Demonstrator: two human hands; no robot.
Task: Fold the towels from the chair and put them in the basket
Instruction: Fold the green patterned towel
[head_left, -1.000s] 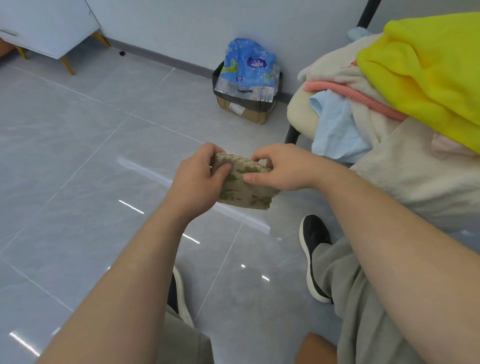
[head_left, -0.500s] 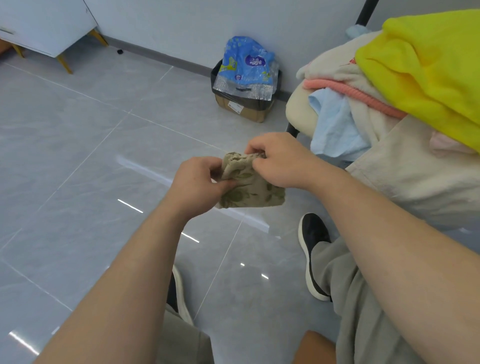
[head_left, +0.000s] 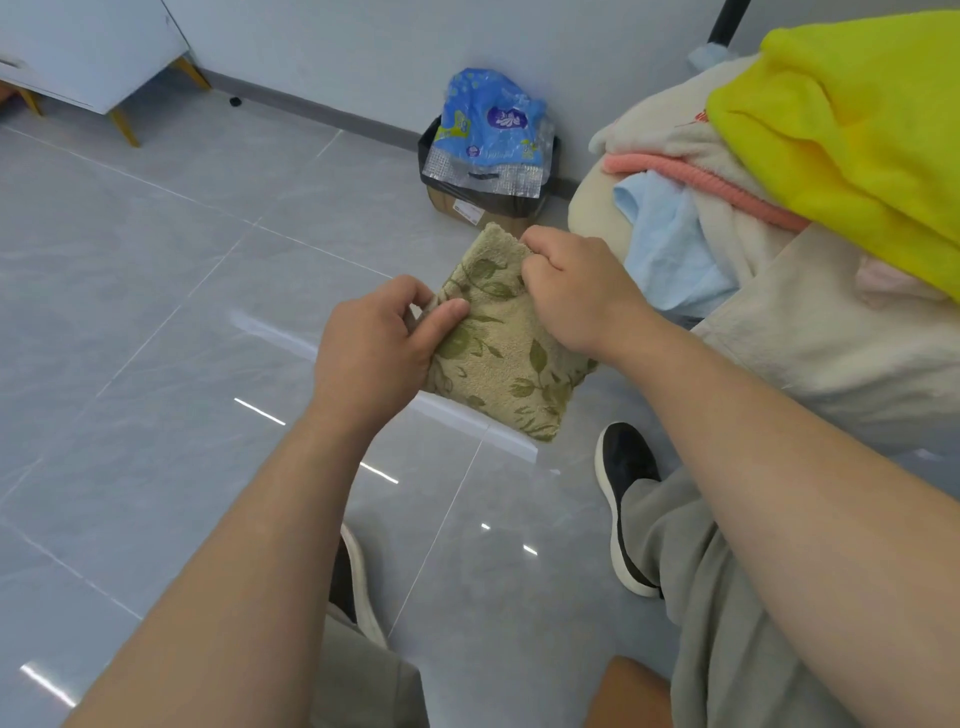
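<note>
A small leaf-patterned towel (head_left: 498, 364) is held in the air above the floor (head_left: 156, 364), near the middle of the view, folded to a rough square. Its left edge is pinched by the left hand (head_left: 374, 343), thumb on top, fingers curled beneath. Its upper corner, at 12 o'clock, is gripped by the right hand (head_left: 576, 291), fingers curled over the cloth. Both hands are thus clamped on the towel; the lower corner, at 5 o'clock, hangs free.

At 2 o'clock from the towel a chair (head_left: 587, 218) is seen, loaded with a pile: a yellow towel (head_left: 852, 130) on top, a pink towel (head_left: 701, 182) under it, a cream towel (head_left: 660, 135) behind, a light blue towel (head_left: 670, 249) draped over the seat's front.

At 12 o'clock, against the wall, a cardboard box (head_left: 462, 205) is noted, with a blue plastic pack (head_left: 491, 124) resting in it. A white cabinet (head_left: 88, 52) is placed at 10 o'clock. A black shoe (head_left: 623, 483) is seen on the floor at 5 o'clock.
</note>
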